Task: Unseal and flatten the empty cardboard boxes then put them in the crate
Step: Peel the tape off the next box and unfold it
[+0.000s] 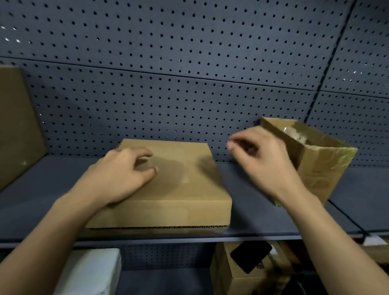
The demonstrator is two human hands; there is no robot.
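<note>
In the head view, a flat closed cardboard box (176, 191) is seen lying on a dark shelf (264, 217), in front of a perforated back panel (169, 79). The left hand (121, 173) is laid on the top of this box near its left edge, fingers loosely bent with the tips on the cardboard; nothing is gripped by it. The right hand (260, 157) is held in the air above and to the right of the box, apart from it, with thumb and fingers drawn close together. Whether a strip of tape is pinched there cannot be told, as the hand is blurred.

Just behind the right hand an open-topped box (317, 166) is seen standing tilted on the shelf, with scraps of tape at its rim. A large sheet of cardboard (9, 126) is leaned at the far left. Below the shelf, a white carton (90, 274) and another brown box (234, 280) with a black object (250, 255) on top are visible. No crate is shown.

The unsealing of the flat box is judged to be the step in hand. For the next move, the box would need to be steadied by the left hand while the seam is found and the flaps are freed by the right.
</note>
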